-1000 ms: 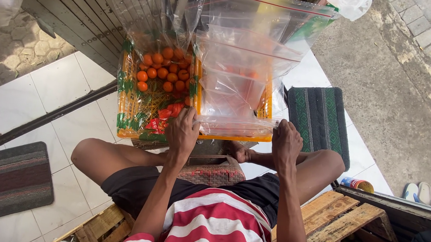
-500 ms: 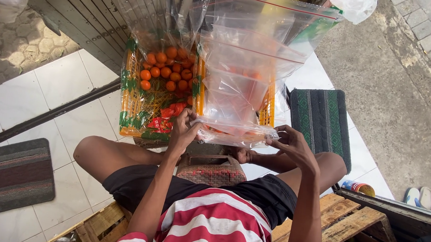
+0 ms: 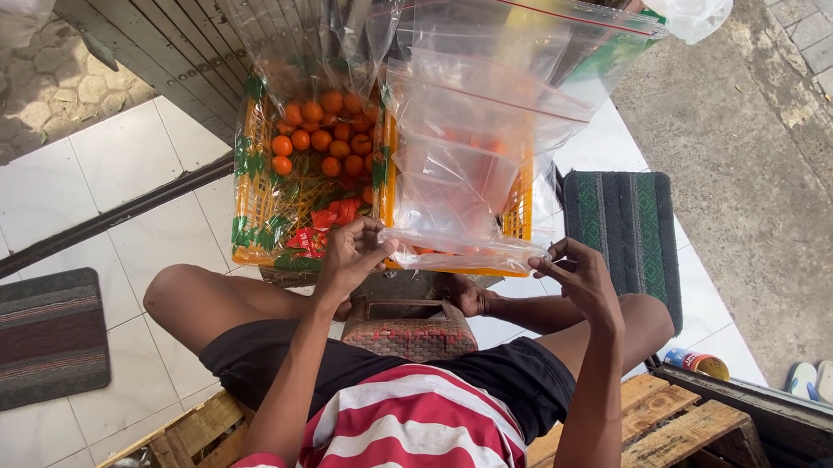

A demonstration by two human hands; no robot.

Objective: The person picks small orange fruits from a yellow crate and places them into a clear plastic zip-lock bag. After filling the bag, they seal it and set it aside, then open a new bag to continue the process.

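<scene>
A stack of clear plastic zip bags (image 3: 486, 123) hangs upright before the seated person, its bottom edge pinched at each corner by the left hand (image 3: 353, 254) and right hand (image 3: 573, 273), apparently to pull it straight. Behind it, partly screened, sits an orange plastic crate (image 3: 255, 195) of small orange fruits (image 3: 322, 132); 1 green striped mat (image 3: 628, 237) lies just right.

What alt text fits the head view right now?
A seated person's left hand and right hand pinch the two ends of a clear plastic zip bag above an orange plastic crate of small orange fruits. A green striped mat lies alongside.
</scene>
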